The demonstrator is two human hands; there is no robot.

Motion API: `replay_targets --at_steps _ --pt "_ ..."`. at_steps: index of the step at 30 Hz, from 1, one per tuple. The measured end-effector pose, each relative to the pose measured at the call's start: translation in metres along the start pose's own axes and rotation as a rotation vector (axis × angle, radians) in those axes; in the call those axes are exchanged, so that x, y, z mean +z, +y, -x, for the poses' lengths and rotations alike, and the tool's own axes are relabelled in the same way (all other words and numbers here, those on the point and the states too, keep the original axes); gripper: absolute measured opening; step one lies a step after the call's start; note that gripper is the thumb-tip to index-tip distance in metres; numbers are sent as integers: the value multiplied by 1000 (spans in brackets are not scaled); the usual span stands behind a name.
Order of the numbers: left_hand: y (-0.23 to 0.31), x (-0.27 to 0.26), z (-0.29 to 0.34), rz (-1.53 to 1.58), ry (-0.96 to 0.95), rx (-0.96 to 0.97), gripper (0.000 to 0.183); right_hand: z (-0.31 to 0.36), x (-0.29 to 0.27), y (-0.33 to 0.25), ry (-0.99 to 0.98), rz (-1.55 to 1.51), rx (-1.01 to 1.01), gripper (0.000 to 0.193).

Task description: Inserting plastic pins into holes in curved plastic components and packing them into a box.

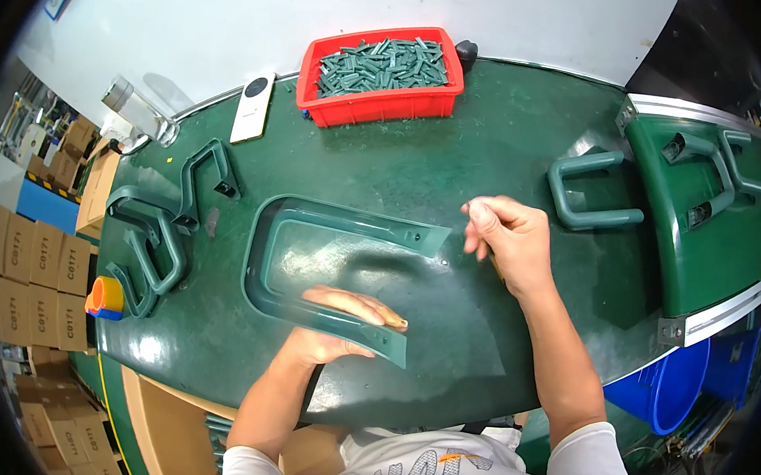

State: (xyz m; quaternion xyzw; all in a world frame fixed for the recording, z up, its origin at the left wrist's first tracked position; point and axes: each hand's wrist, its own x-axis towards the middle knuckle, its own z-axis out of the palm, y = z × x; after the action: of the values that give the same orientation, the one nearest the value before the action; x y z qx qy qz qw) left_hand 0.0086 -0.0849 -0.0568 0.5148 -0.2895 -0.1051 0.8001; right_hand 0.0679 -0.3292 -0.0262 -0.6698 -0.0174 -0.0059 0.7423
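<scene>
My left hand (327,330) grips the lower arm of a green U-shaped plastic handle (259,247), fingers on its inner side. The handle's closed bend points left and its two hollow, channel-like arms end at the right. Just off the tip of the upper arm, my right hand (513,237) is held up with thumb and fingers pinched together. A thin yellowish bit shows below its fingers, but what it holds cannot be made out. A finger of my left hand seems to wear a tan cover.
A red bin (380,107) of small green plastic pieces stands at the back beside a white phone (252,108). More U-shaped handles (166,255) lie left, another handle (562,192) right. A raised green panel (661,211), yellow tape roll (107,295) and blue bin (672,390) flank the table.
</scene>
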Motion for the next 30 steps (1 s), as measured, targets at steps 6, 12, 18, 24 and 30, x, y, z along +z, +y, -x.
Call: replay_targets --at_steps 6,12,18,24,30 --pt "3 -4 2 34 -9 3 35 8 -1 -13 -347 -186 203 38" --pt "2 -2 1 35 -18 -8 35 11 -4 -15 -384 -148 216 36" --pt "1 0 1 50 13 -51 35 10 -9 -15 -398 -134 186 35" --pt "-1 -8 3 -3 47 -98 35 -1 -15 -6 -532 44 -64 42" --pt "5 -7 5 -423 114 114 33 2 -18 3 -605 97 -267 62"
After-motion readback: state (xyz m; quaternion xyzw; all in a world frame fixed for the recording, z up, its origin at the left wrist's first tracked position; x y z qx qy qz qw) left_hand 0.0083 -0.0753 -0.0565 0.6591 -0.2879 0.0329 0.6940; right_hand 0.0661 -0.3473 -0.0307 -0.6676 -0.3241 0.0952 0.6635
